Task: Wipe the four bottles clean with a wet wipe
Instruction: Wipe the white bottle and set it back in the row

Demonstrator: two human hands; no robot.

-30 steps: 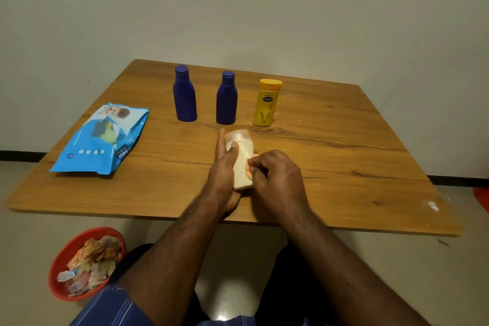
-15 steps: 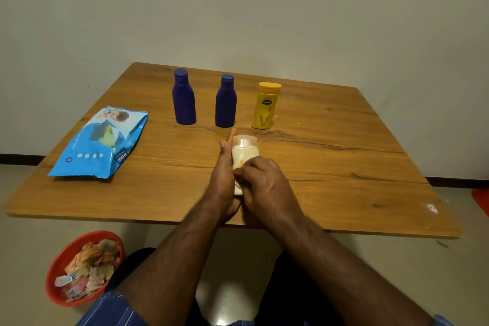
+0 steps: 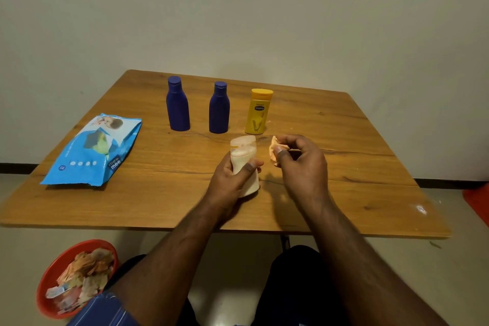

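Left hand [image 3: 229, 180] grips cream bottle [image 3: 244, 164]; right hand [image 3: 299, 164] pinches wipe [image 3: 274, 152], now lifted clear beside it—I judge this bottle probably wiped.

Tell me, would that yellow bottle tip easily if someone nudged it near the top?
Probably yes. The yellow bottle stands upright on the table, tall and slim over a small base, so a push near its cap would likely topple it. Its flattish body suggests it would slide, not roll. The plastic looks stiff, unlikely to break.
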